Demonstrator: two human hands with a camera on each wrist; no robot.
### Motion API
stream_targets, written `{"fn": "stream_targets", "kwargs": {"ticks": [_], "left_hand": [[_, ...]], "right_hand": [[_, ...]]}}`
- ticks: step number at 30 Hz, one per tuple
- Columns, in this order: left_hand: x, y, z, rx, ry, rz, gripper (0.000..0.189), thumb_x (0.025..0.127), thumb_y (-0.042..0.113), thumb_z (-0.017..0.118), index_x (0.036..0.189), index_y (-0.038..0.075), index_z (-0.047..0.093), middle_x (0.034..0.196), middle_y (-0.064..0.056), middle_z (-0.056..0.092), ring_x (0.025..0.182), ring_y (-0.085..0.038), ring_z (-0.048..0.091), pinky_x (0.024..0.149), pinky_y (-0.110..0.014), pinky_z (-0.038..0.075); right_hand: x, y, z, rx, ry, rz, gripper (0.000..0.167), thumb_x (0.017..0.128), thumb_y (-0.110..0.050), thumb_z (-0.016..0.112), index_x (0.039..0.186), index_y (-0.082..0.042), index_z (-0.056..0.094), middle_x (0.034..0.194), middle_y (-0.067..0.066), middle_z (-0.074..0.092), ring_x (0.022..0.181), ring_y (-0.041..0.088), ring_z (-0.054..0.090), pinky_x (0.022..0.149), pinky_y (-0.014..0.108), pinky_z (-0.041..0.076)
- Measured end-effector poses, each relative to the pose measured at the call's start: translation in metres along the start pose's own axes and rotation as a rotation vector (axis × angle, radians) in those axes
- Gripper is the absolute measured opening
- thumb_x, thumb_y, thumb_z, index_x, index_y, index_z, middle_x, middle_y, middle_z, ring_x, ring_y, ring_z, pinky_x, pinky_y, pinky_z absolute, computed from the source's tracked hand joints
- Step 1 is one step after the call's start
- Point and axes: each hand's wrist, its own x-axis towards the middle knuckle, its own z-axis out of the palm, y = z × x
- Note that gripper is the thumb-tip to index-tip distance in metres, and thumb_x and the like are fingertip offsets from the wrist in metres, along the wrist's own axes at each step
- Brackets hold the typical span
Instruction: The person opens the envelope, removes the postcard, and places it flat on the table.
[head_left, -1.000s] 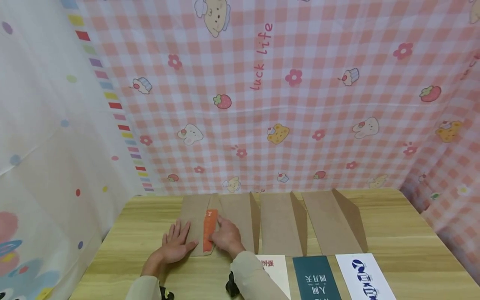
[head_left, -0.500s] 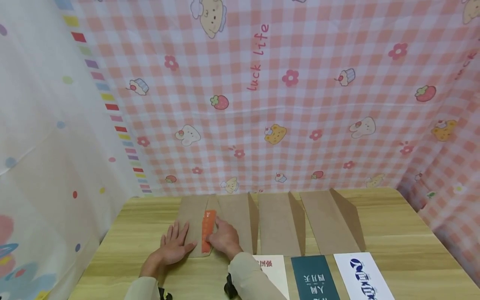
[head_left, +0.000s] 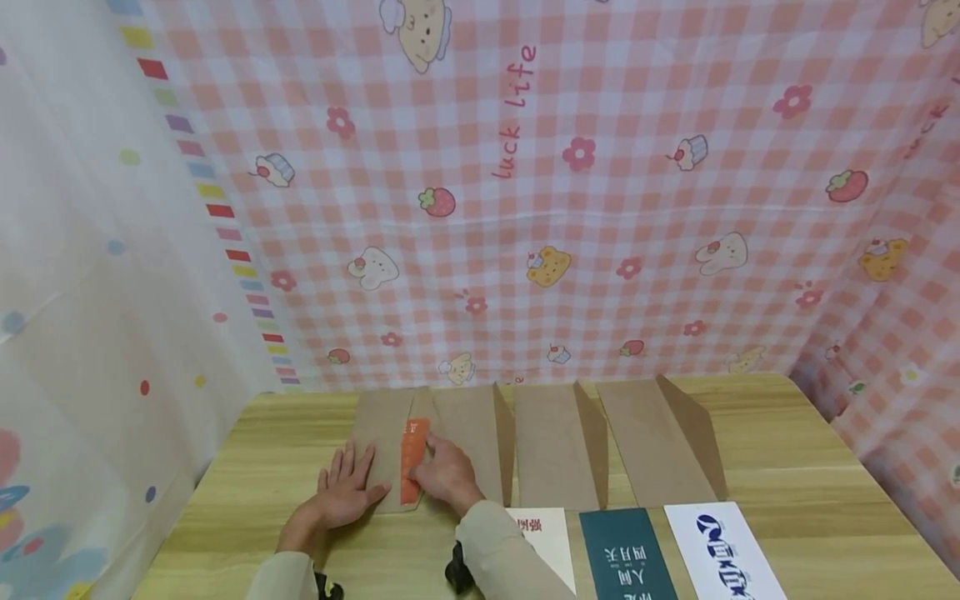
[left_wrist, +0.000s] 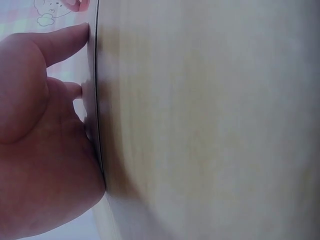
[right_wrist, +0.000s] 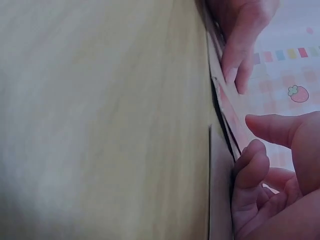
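On the far-left kraft paper envelope (head_left: 381,417) lies an orange card (head_left: 412,462) with white print, its visible strip beside the open flap. Its left part seems tucked under the envelope's front layer. My left hand (head_left: 343,493) rests flat with spread fingers on the envelope's near-left part; the left wrist view shows this hand (left_wrist: 37,125) low at the table surface. My right hand (head_left: 447,473) holds the card's right side with thumb and forefinger. In the right wrist view the right hand's (right_wrist: 280,175) other fingers are curled beside the envelope edge.
Three more kraft envelopes (head_left: 468,442), (head_left: 551,442), (head_left: 656,437) lie to the right, flaps raised. Nearer the front edge are a cream card (head_left: 551,542), a dark green card (head_left: 628,554) and a white card (head_left: 720,550). Patterned curtains (head_left: 465,208) stand behind the wooden table (head_left: 247,475).
The head view has shifted slightly, so the whole scene sits a little further left. Both hands and the orange card keep nearly the same place on the envelope.
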Motion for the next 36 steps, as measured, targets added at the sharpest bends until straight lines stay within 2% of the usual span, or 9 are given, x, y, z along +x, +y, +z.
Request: {"fn": "stream_targets", "kwargs": {"ticks": [4,8,12,16,22,27,29,33,36], "left_hand": [[-0.001,0.000,-0.001,-0.005,0.001,0.012,0.082,0.100,0.038,0.053,0.155,-0.007,0.013,0.158,-0.036,-0.011,0.145,-0.054,-0.015,0.109,-0.071,-0.012],[-0.001,0.002,-0.002,0.005,-0.003,0.001,0.080,0.100,0.037,0.053,0.155,-0.006,0.013,0.158,-0.036,-0.011,0.145,-0.053,-0.015,0.109,-0.071,-0.010],[-0.001,0.005,-0.002,0.023,-0.003,-0.006,0.079,0.101,0.035,0.052,0.156,-0.005,0.012,0.158,-0.035,-0.011,0.145,-0.054,-0.014,0.110,-0.072,-0.008],[-0.001,0.006,-0.002,0.026,0.004,-0.003,0.078,0.101,0.034,0.053,0.156,-0.005,0.013,0.158,-0.035,-0.011,0.145,-0.054,-0.013,0.110,-0.072,-0.007],[-0.001,0.007,-0.001,0.032,0.016,-0.002,0.078,0.100,0.033,0.053,0.155,-0.006,0.014,0.158,-0.035,-0.010,0.145,-0.055,-0.012,0.110,-0.072,-0.006],[-0.001,0.004,0.000,0.011,0.013,-0.002,0.080,0.100,0.036,0.053,0.156,-0.005,0.013,0.159,-0.035,-0.011,0.145,-0.053,-0.014,0.110,-0.071,-0.009],[0.001,0.000,0.001,-0.007,0.015,0.006,0.083,0.100,0.041,0.052,0.156,-0.004,0.012,0.159,-0.034,-0.012,0.145,-0.052,-0.015,0.110,-0.070,-0.011],[0.006,-0.012,0.005,-0.016,0.016,0.017,0.094,0.096,0.057,0.050,0.157,-0.002,0.010,0.160,-0.032,-0.013,0.146,-0.050,-0.017,0.109,-0.070,-0.013],[0.010,-0.020,0.007,-0.020,0.014,0.019,0.105,0.090,0.070,0.049,0.157,-0.001,0.010,0.160,-0.031,-0.014,0.146,-0.050,-0.018,0.109,-0.070,-0.013]], "right_hand": [[0.000,-0.003,-0.001,0.137,-0.034,0.067,0.072,0.081,-0.011,0.074,0.148,-0.011,0.048,0.147,0.013,0.051,0.087,0.025,0.060,0.069,0.035,0.049],[-0.001,-0.004,-0.002,0.238,-0.039,0.099,0.074,0.079,-0.005,0.070,0.148,-0.012,0.047,0.149,0.012,0.049,0.092,0.022,0.058,0.076,0.034,0.049],[-0.002,-0.006,-0.002,0.317,-0.047,0.109,0.076,0.078,0.000,0.065,0.149,-0.012,0.046,0.133,0.010,0.061,0.067,0.014,0.055,0.060,0.029,0.047],[-0.003,-0.007,-0.001,0.375,-0.057,0.119,0.076,0.079,0.003,0.060,0.151,-0.013,0.043,0.120,0.010,0.065,0.041,0.009,0.037,0.040,0.023,0.034],[-0.003,-0.007,0.000,0.374,-0.033,0.095,0.073,0.080,0.003,0.058,0.150,-0.014,0.045,0.132,0.011,0.059,0.041,0.011,0.038,0.041,0.024,0.037],[-0.003,-0.007,-0.001,0.321,0.008,0.051,0.073,0.076,0.003,0.061,0.147,-0.012,0.050,0.138,0.009,0.058,0.086,0.017,0.058,0.075,0.030,0.048],[-0.003,-0.007,-0.001,0.323,0.009,0.044,0.073,0.076,0.003,0.062,0.146,-0.012,0.050,0.131,0.010,0.062,0.092,0.018,0.056,0.077,0.030,0.047],[-0.001,-0.005,-0.001,0.327,0.000,0.047,0.071,0.078,0.002,0.064,0.146,-0.014,0.050,0.115,0.008,0.065,0.073,0.016,0.052,0.059,0.026,0.041],[-0.001,-0.004,0.000,0.298,0.006,0.051,0.070,0.079,0.000,0.066,0.146,-0.016,0.052,0.114,0.005,0.065,0.084,0.018,0.054,0.066,0.026,0.041]]}}
